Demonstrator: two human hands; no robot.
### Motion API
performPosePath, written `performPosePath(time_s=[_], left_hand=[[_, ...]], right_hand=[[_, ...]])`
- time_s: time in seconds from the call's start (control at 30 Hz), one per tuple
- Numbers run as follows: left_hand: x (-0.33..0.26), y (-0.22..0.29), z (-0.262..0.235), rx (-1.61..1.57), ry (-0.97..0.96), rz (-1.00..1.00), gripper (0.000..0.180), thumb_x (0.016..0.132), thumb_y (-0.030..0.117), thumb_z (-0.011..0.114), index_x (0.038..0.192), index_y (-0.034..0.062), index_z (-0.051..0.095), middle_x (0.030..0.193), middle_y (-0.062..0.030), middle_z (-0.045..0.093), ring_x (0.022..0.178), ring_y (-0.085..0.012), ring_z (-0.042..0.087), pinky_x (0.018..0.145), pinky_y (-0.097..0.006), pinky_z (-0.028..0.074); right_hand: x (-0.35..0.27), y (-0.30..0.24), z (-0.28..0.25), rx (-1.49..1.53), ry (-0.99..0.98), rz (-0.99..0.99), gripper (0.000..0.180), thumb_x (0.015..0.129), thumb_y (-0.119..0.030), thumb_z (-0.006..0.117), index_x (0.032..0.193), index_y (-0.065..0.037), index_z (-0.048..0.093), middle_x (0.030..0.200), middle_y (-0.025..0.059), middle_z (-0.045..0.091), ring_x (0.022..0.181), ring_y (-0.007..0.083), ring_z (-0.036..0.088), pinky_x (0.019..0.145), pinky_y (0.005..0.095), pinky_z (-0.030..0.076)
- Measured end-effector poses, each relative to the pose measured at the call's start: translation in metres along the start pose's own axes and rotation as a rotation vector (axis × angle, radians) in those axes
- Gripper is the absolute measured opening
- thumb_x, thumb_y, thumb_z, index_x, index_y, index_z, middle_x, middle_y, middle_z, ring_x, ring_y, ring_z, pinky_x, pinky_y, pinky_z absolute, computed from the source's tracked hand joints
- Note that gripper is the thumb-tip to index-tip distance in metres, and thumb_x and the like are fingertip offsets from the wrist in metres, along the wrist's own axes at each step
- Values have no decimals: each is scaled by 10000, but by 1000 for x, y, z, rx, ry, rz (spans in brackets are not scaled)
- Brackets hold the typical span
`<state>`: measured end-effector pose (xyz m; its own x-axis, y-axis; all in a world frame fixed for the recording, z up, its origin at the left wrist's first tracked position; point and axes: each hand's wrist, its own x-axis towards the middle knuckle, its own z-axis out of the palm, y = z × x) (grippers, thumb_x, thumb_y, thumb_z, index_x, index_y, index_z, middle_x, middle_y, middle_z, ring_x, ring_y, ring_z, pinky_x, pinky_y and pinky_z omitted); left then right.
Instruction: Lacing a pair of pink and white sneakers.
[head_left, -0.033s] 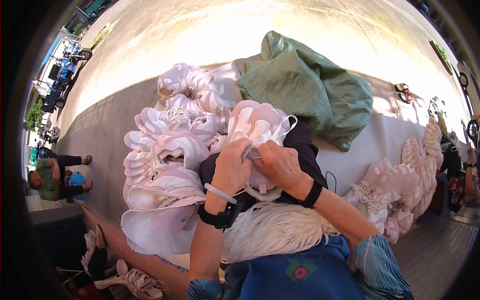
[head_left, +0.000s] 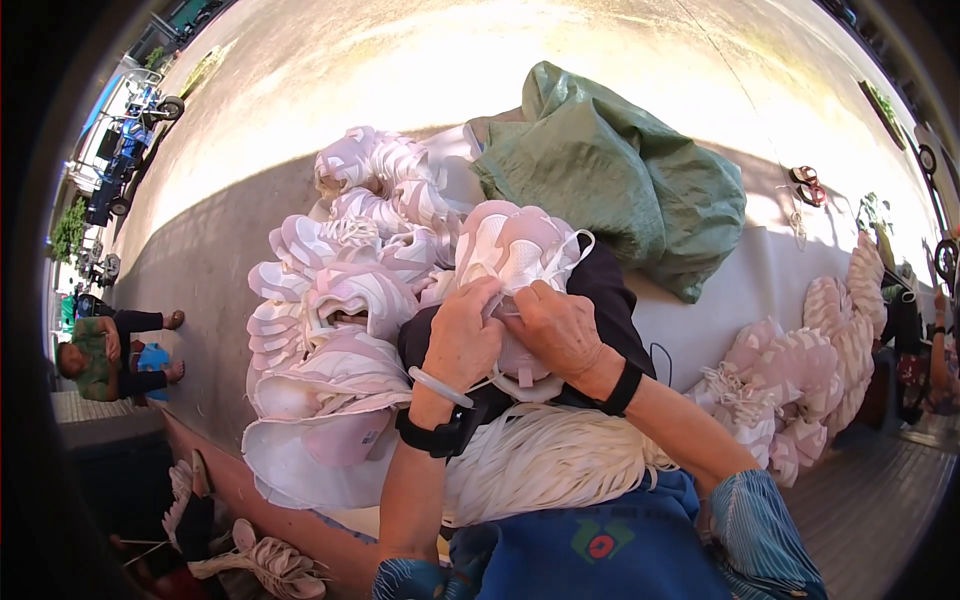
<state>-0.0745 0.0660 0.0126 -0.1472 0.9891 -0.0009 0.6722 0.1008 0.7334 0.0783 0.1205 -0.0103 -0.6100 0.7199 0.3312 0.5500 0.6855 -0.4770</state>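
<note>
A pale pink and white shoe upper [head_left: 522,245] lies over my lap with its toe end pointing away from me. A white shoelace [head_left: 585,250] loops out at its right side. My left hand [head_left: 462,335] is closed, thumb and fingers pinching the left eyelet edge of the upper. Close beside it, my right hand [head_left: 562,328] pinches the shoelace over the middle of the upper; the fingertips partly hide the exact hold. A thick bundle of white shoelaces [head_left: 550,465] lies across my lap, below my wrists.
Piled shoe uppers [head_left: 345,300] stand at my left, and more stacks of uppers [head_left: 785,375] lie at the right. A green woven sack [head_left: 620,185] slumps beyond my knees. At the far left sits a person [head_left: 100,345]; sandals [head_left: 807,187] lie on the ground at the right.
</note>
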Motion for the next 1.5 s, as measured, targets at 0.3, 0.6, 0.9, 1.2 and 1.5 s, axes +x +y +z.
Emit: performPosePath(time_s=[0.3,0.6,0.9,1.2,1.5], left_hand=[[-4,-1,4,-83,43,-19,400,730,-41,569,1125,-28,629,1152,-208,653,1091,-336,625,964,-348,471],[-8,10,6,-10,162,11,406,716,39,640,1114,27,564,1101,-172,623,1060,-345,595,920,-381,471],[-2,23,12,174,143,18,409,738,78,658,1126,-3,555,1125,-195,615,1076,-361,590,953,-401,459],[50,24,-13,-89,268,-76,480,832,216,660,1214,-43,528,1152,-241,627,1084,-382,607,933,-418,468],[72,-12,3,-211,-115,-241,572,780,318,785,1167,-63,605,1067,-146,664,931,-182,624,797,-297,506]], right_hand=[[7,-7,-1,-106,-108,-56,94,776,-133,626,822,-57,592,770,82,597,614,237,661,515,334,508],[-17,15,-68,470,-337,-118,131,856,-116,596,767,-28,556,688,164,559,627,375,588,545,423,460],[-11,8,-98,670,-330,-74,171,922,-117,586,803,4,562,728,158,530,697,352,548,611,407,447],[31,4,-44,947,20,82,187,994,-164,524,935,-2,595,868,103,548,789,226,567,708,335,469],[22,4,-49,1479,-298,624,290,1000,-266,476,817,-55,553,677,-59,419,575,31,354,499,212,302]])
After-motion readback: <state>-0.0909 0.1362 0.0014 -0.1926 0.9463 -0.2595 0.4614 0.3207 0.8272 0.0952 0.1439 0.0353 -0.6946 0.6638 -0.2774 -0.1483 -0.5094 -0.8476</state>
